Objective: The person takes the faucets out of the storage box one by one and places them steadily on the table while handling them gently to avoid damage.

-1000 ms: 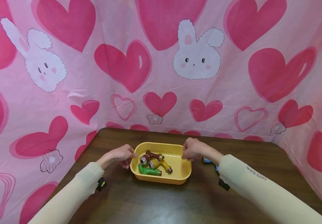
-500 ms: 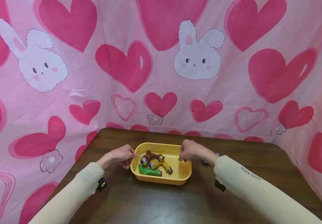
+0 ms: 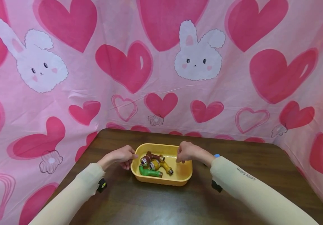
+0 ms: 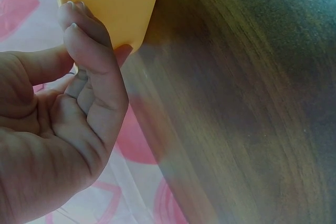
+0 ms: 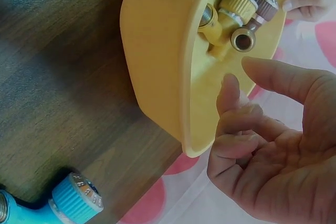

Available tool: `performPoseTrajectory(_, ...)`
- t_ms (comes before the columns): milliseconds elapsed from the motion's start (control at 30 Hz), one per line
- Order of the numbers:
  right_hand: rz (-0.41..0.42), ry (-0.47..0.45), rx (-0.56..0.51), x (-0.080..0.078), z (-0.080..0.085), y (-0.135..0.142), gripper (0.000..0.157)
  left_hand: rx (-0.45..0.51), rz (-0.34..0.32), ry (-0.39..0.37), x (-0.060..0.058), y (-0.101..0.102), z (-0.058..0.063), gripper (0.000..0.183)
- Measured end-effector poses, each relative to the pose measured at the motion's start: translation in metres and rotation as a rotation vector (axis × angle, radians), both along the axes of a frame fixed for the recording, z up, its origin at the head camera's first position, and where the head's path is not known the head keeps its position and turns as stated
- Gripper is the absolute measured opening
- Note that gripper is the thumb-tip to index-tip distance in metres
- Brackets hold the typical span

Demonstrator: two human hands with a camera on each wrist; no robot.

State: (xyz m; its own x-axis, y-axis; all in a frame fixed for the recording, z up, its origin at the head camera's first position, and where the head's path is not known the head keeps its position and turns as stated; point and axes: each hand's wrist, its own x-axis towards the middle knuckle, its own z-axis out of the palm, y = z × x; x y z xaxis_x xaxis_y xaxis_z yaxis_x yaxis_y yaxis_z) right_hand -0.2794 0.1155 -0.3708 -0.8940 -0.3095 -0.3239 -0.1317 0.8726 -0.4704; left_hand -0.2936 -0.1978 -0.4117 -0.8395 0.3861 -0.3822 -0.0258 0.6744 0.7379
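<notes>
Tray, yellow [image 3: 164, 181]: sitting on wooden surface [image 3: 127, 203]. Contents: brown pipe fitting [image 3: 155, 156], lying toward ten o'clock; yellow pipe fitting [image 3: 154, 164], lying near middle; green elbow fitting [image 3: 150, 172], lying toward eight o'clock. Left grip [image 3: 123, 155]: pinching tray rim at nine o'clock. Right grip [image 3: 188, 152]: hovering at two o'clock, thumb and forefinger standing apart. Blue pipe fitting [image 5: 76, 203]: lying outside tray, three o'clock.
</notes>
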Motion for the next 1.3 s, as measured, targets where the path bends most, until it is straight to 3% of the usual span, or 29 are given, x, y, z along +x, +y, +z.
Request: performPoseTrajectory(1300, 0.028, -0.054, 0.067, -0.015, -0.006, -0.022, 0.022, -0.017, 0.005, -0.012, -0.003, -0.001, 0.002, 0.027)
